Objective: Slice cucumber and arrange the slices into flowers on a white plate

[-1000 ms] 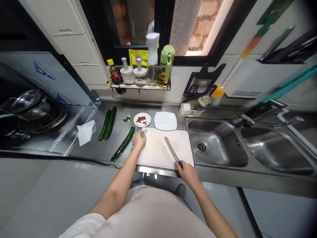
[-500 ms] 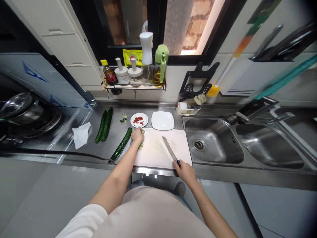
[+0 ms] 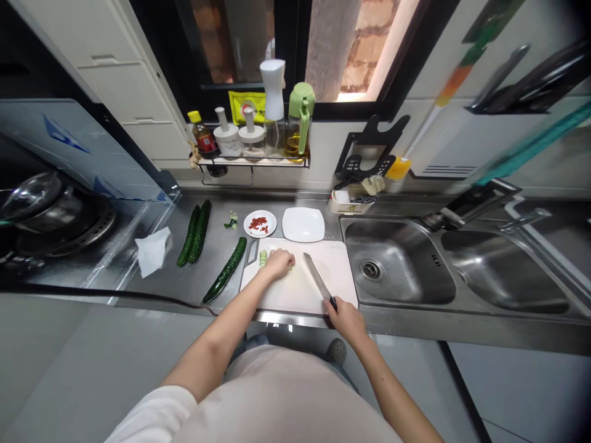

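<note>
My right hand grips the dark handle of a kitchen knife, its blade lying flat over the right half of the pale cutting board. Curled over the middle of the board is my left hand, with a bit of pale green cucumber slices showing at its fingertips; how much it holds is hidden. Just left of that hand lies a short row of cucumber slices. A whole cucumber rests on the counter beside the board's left edge.
Behind the board stand a small plate of red pieces and a white square plate. Two more cucumbers, green scraps and a white tissue lie leftward. A double sink is on the right, a seasoning rack above.
My left hand has moved right from the board's left end to its middle, uncovering the board's handle and the row of slices. The knife and my right hand have stayed nearly still.
</note>
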{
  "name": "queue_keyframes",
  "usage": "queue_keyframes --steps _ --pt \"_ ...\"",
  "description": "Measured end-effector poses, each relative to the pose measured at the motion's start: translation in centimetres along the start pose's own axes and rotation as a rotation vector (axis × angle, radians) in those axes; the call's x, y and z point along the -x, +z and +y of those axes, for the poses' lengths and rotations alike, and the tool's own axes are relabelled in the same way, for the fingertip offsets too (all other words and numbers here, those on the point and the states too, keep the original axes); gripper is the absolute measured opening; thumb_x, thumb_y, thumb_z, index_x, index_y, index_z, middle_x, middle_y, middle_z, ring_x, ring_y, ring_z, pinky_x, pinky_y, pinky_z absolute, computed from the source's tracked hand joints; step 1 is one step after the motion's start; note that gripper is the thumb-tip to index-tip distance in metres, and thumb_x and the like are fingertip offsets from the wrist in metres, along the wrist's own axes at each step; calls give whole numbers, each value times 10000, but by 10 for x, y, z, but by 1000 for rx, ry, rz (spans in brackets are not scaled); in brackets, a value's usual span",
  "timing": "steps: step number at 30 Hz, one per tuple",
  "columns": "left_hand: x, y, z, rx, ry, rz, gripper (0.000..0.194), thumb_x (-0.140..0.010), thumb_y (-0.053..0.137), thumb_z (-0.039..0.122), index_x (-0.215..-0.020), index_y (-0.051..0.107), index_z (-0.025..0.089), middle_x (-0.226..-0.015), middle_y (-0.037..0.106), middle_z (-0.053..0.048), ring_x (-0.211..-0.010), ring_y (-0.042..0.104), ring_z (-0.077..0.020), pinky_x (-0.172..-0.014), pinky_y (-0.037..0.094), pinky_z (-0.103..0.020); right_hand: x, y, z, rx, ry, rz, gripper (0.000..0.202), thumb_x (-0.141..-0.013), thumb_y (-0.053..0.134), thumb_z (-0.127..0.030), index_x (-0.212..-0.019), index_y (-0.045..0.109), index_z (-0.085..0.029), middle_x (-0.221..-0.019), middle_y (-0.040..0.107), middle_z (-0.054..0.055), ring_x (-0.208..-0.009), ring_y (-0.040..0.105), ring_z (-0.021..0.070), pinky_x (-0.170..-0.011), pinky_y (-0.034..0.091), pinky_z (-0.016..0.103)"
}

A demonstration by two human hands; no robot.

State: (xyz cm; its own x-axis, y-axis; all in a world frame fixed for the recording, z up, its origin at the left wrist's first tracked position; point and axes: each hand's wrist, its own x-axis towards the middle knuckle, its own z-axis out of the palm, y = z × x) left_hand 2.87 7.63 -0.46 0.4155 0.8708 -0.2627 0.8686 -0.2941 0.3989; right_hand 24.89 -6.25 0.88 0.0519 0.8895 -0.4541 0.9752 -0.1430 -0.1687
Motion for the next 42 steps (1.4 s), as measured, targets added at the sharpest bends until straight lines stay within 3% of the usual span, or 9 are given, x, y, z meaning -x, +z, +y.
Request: queue_keyframes --steps 5,9,11,17,20,33,42 --pt "-1 5 14 -200 352 -46 260 -827 456 83 -910 670 204 -995 616 -102 -1044 497 -234 -909 347 -381 0 -2 0 -10 10 -16 460 -972 268 -491 -1014 609 -185 -969 705 123 -934 656 234 -702 386 276" --pt "1 12 13 -236 431 -9 244 -897 429 154 -963 653 226 -998 586 -91 -1041 480 -227 -901 349 -366 0 -3 0 -9 6 -14 464 -971 268 -494 -1016 612 -185 -978 704 121 -939 655 233 -699 388 274" --pt "4 17 10 -205 377 42 264 -917 414 172 -1044 633 245 -1023 582 -86 -1050 477 -221 -907 352 -362 0 -4 0 -6 9 -18 465 -971 269 -491 -1020 615 -183 -983 704 123 -941 655 234 -701 390 274" --pt "15 28 -6 -19 5 174 263 -896 529 334 -1130 612 250 -1081 592 -67 -1083 488 -233 -928 369 -366 1 -8 -1 8 -9 -5 458 -967 285 -490 -1031 617 -181 -977 704 127 -932 656 234 -707 387 272" --pt "19 32 -8 33 -5 171 302 -865 575 403 -1123 631 257 -1068 600 -58 -1074 502 -240 -931 375 -373 5 -10 -3 12 -43 -4 445 -965 295 -492 -1018 620 -193 -964 706 117 -925 656 237 -702 384 271" --pt "14 35 -7 108 -53 167 262 -889 530 290 -1109 670 269 -1092 621 -55 -1095 513 -226 -945 372 -361 21 -16 0 92 -88 -46 420 -962 313 -488 -979 619 -201 -935 709 114 -893 663 240 -681 374 275" --pt "14 35 -5 102 -98 179 250 -873 552 321 -1077 682 259 -1094 636 -54 -1099 521 -232 -952 363 -364 23 -20 -6 98 -80 -88 430 -965 315 -473 -1022 628 -185 -989 700 132 -943 653 245 -721 395 285"
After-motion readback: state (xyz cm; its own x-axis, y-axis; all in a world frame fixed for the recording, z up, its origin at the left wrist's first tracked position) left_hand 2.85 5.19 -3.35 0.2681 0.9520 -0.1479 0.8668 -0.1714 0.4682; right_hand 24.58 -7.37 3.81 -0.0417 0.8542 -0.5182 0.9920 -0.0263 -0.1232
